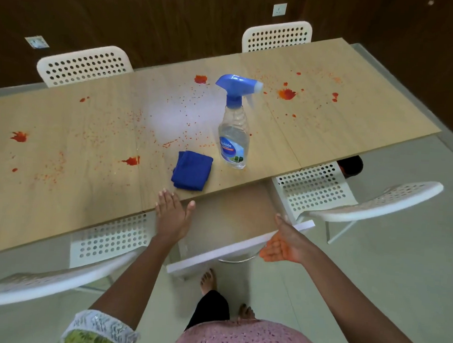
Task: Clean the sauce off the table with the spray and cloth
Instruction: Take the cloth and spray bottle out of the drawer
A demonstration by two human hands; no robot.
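Neither hand has a grip on anything. The left hand (172,215) is flat and spread, fingers straight, back upward, its fingertips at the near edge of the counter (61,202), just short of the cloth. The right hand (282,243) hangs off the counter's near side, palm turned up, fingers loosely extended, above a white ledge (239,246) that runs below the counter edge.

The cloth (192,173), blue and folded, lies on the counter close to the near edge, just beyond the left hand. Just to its right and slightly farther stands the spray bottle (234,127), upright, clear with a blue trigger head, nozzle pointing right.

Red sauce (132,161) is splashed over the counter: blobs at the left, one left of the cloth, one far behind the bottle, more to the right, with fine specks between.

White perforated chairs (85,65) stand at the far side, and others at the near side.
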